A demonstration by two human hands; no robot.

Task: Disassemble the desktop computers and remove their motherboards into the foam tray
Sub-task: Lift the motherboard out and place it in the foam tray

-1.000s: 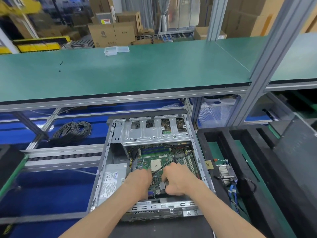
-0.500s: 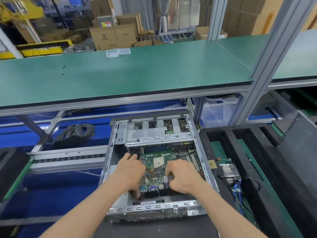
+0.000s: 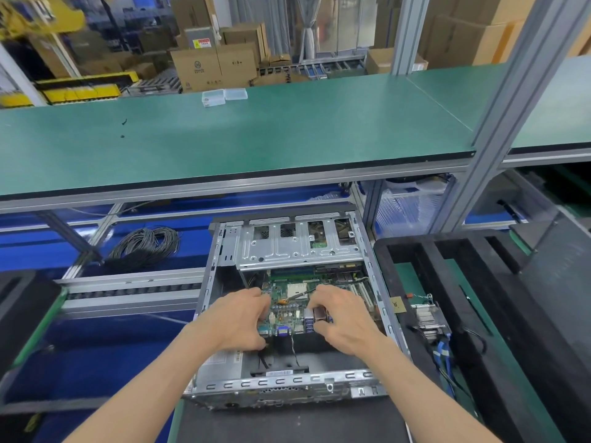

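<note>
Both your hands have slid toward the near edge of the motherboard (image 3: 289, 306) since a moment ago, and the board's port end now sits raised above the dark floor of the computer case (image 3: 220, 282) instead of lying flat.

Going left to right: a coil of black cable (image 3: 145, 247) lies on the blue shelf, well clear of the job. Your left hand (image 3: 238, 321) curls its fingers round the board's near-left edge, thumb tucked underneath by the ports. Your right hand (image 3: 343, 321) pinches the near-right edge beside the stacked sockets. The board is held at both near corners inside the case, its far end under the metal drive cage (image 3: 297, 247).

Risks from here, as I judge them. A thin dark cable (image 3: 295, 350) hangs off the near edge of the board into the case; if it is plugged in, lifting will yank the connector or tear it. The far end can catch on the drive cage if you lift straight up rather than drawing the board toward you first. Gripping by the edges while tilting may flex the board, and the case's sheet-metal rim can scrape components or your wrists.

To the right, the black foam tray (image 3: 425, 251) waits just beside the case, with a heatsink and wires (image 3: 430, 321) lying in it near the edge that touches the case; mind them when setting the board down.
</note>
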